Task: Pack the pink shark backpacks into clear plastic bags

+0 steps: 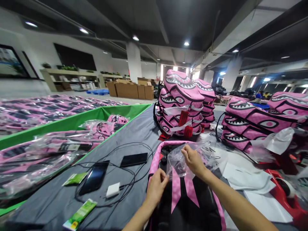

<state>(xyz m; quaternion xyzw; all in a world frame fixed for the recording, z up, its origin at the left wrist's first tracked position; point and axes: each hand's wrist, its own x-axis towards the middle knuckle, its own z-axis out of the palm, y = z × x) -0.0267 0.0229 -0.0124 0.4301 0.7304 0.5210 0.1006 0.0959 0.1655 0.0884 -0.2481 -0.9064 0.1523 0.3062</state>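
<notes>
I see the left hand [157,186] and the right hand [194,159] pinching one clear plastic bag [176,162] above the black-and-pink backpack [186,215], whose long axis runs forward.

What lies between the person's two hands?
In the head view, a clear plastic bag lies between the left hand and right hand, over the backpack.

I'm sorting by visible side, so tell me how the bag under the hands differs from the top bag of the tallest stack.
The near bag shows a mostly black side with two pointed pink strips; the top bag shows mostly pink with a toothed mouth. The near bag lies under the left hand and right hand, clear plastic over part of it; the top bag rests on other bags. Both combine pink and black.
</notes>
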